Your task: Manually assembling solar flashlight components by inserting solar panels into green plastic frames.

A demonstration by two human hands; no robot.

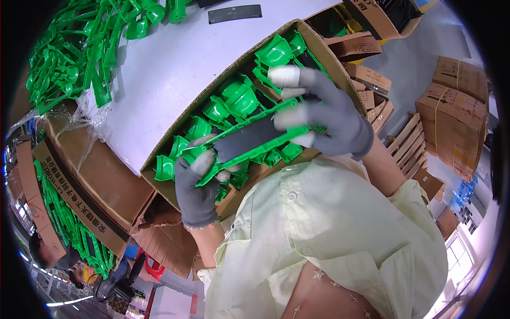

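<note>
My left hand (197, 187), in a grey glove with pale fingertips, grips the near left end of a long green plastic frame with a flat black panel (247, 142) set in it. My right hand (332, 114), gloved the same way, is at the frame's other end. Its fingers are bent and partly smeared by motion, and some seem to touch the frame's edge; a firm hold cannot be made out. Below the frame, an open cardboard box (332, 57) holds several similar green parts (236, 95) with rounded cups and black panels.
A white table (170, 69) lies beyond the box, with a heap of loose green plastic parts (69, 64) and a dark curved plate (235, 14). Another carton (95, 212) of green parts stands at the left. Stacked cartons (451, 117) and a wooden pallet (409, 141) are at the right.
</note>
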